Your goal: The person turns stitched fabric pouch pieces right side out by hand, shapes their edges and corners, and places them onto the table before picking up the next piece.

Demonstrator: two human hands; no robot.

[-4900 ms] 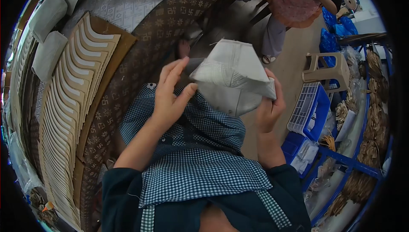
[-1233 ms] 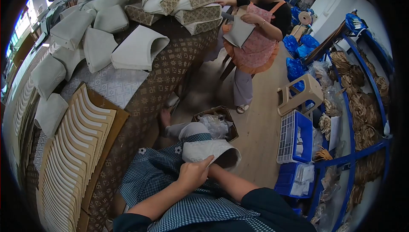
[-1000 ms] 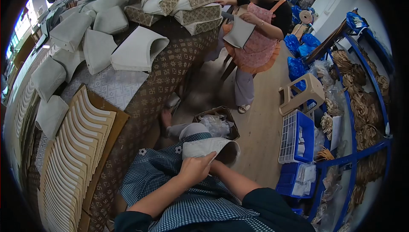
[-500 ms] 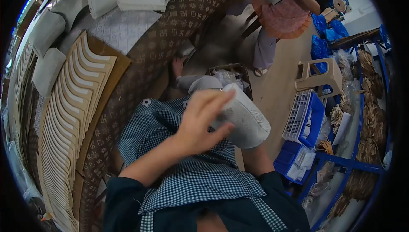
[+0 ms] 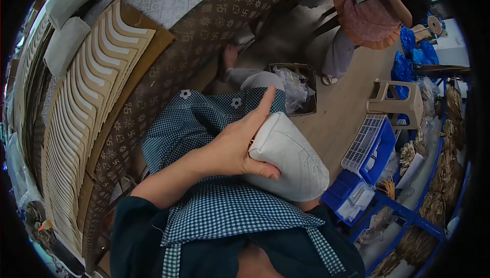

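Observation:
A whitish curved piece (image 5: pixel 291 158) with seam lines and a wrinkled patch is held in front of my checked apron. My left hand (image 5: pixel 237 145) is around its left end, with the thumb across the near side and a finger stretched up along the far edge. The other fingers of that hand are hidden behind the piece. A bit of my right forearm (image 5: pixel 309 205) shows below the piece. My right hand itself is hidden behind or inside it, so its fingers cannot be seen.
At left, a fanned stack of tan panels with white strips (image 5: pixel 97 84) lies on a patterned brown cloth (image 5: pixel 204 28), near more whitish curved pieces (image 5: pixel 65 45). Ahead stand a carton of plastic bags (image 5: pixel 296 91) and another person (image 5: pixel 365 20). At right are a stool (image 5: pixel 395 105), blue crates (image 5: pixel 375 148) and shelving.
My left hand has moved from hovering open by the whitish curved piece to closing around its left end. The piece has turned and dropped slightly. The view has shifted.

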